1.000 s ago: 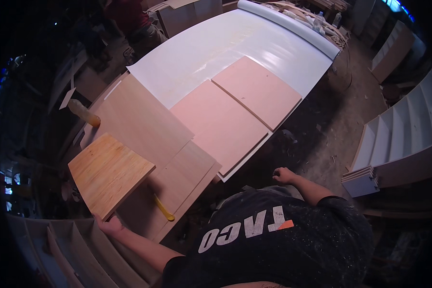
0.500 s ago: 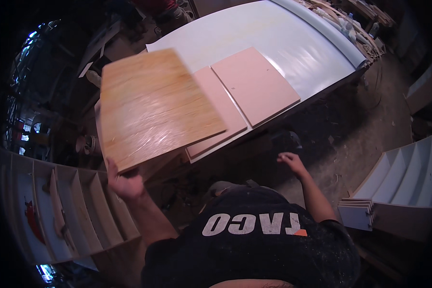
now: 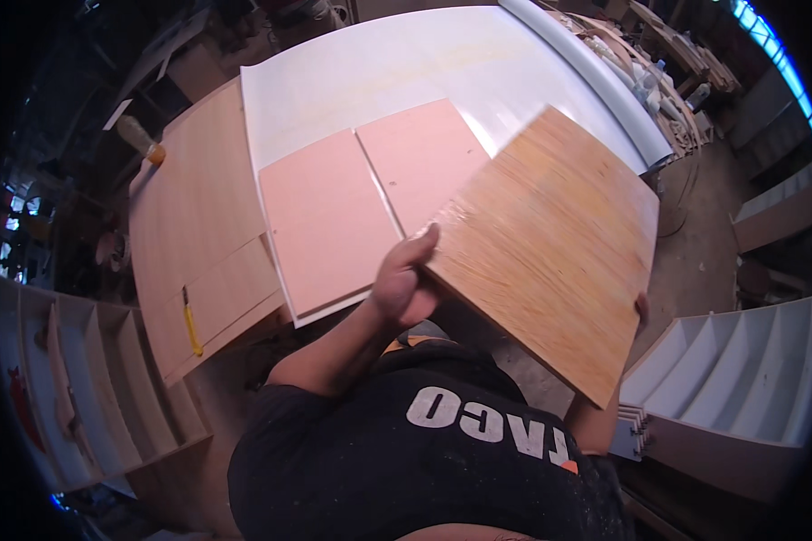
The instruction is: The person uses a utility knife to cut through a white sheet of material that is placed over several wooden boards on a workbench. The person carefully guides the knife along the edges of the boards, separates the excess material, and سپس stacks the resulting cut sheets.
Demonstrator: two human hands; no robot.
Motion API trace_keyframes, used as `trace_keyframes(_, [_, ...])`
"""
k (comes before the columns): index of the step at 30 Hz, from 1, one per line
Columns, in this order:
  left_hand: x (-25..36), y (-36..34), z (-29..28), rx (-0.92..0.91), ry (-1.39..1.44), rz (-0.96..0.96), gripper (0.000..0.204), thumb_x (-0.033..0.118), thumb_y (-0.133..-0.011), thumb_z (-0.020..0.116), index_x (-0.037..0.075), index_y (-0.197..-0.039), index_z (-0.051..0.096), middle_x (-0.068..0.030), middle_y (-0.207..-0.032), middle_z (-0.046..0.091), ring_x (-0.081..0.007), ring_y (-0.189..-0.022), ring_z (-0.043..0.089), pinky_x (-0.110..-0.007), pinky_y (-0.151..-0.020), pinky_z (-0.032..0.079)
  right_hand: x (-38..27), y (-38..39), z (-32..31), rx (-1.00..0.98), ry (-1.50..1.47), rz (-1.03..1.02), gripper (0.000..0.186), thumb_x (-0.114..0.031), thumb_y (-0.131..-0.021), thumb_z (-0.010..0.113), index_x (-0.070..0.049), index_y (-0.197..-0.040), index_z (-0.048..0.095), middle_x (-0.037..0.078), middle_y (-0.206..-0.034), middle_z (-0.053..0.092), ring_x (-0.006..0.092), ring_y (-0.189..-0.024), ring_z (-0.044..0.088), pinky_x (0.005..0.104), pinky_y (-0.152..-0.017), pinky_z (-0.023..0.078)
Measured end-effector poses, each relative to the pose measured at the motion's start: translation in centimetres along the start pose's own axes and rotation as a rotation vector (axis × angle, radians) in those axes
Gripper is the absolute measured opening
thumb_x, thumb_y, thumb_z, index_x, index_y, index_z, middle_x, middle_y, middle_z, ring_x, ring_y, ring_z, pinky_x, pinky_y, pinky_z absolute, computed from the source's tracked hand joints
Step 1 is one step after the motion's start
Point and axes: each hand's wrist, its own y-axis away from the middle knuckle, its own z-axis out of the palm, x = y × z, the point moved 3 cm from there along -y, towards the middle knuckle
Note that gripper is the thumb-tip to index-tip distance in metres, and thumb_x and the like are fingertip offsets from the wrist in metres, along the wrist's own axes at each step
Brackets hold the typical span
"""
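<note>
I hold a square wooden board [image 3: 541,261] with orange-tan grain out in front of me, tilted. My left hand [image 3: 404,284] is closed on its left edge, thumb on the top face. My right hand [image 3: 641,307] grips the right edge, mostly hidden behind it. Beyond and left of the board, two pale pink panels [image 3: 320,225] lie on a glossy white sheet [image 3: 361,81]. A yellow utility knife [image 3: 191,329] rests on light plywood sheets [image 3: 198,180] at the left, and a bottle with orange contents [image 3: 149,144] is near their far edge.
A white roll [image 3: 586,86] runs along the table's far right side, beside a pile of offcuts and bottles [image 3: 686,72]. Shelving units stand low at the left [image 3: 126,388] and right [image 3: 722,370], with a concrete floor [image 3: 699,234] beside the table.
My left hand has carried the board from the plywood at the left across to the right and turned it. My right hand, free earlier, has taken hold of its other edge.
</note>
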Motion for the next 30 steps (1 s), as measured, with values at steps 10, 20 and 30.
trace_keyframes(10, [1.6,-21.1,-6.1,0.253,-0.576,0.187,0.09,0.064,-0.09,0.059,0.004,-0.151,0.03,-0.021,-0.151,0.038,-0.0333,-0.139,0.04,-0.048,-0.115,0.031,-2.9,2.4,15.1,-0.074,0.706,-0.631,0.072,-0.032,-0.086,0.057,0.001,-0.146,0.034,0.022,-0.139,0.051,0.0369,-0.124,0.055,0.0511,-0.102,0.047])
trace_keyframes(20, [-4.1,-19.9,16.5,-0.558,-1.984,0.987,0.068,0.025,-0.087,0.061,-0.006,-0.143,0.039,-0.0356,-0.15,0.031,-0.0469,-0.144,0.028,-0.055,-0.117,0.026,-0.7,-8.5,20.8,-0.131,0.888,-0.857,0.061,-0.033,-0.103,0.043,0.008,-0.146,0.032,0.024,-0.146,0.043,0.0367,-0.137,0.042,0.0492,-0.116,0.031])
trace_keyframes(30, [-3.9,-33.4,14.7,-0.087,-1.824,1.647,0.031,0.033,-0.091,0.062,0.023,-0.12,0.069,-0.0151,-0.132,0.063,-0.0336,-0.122,0.061,-0.039,-0.09,0.057,0.8,-21.8,23.2,-0.477,0.674,-0.646,0.071,-0.031,-0.096,0.057,0.003,-0.149,0.026,0.023,-0.148,0.039,0.0371,-0.136,0.042,0.0491,-0.115,0.034])
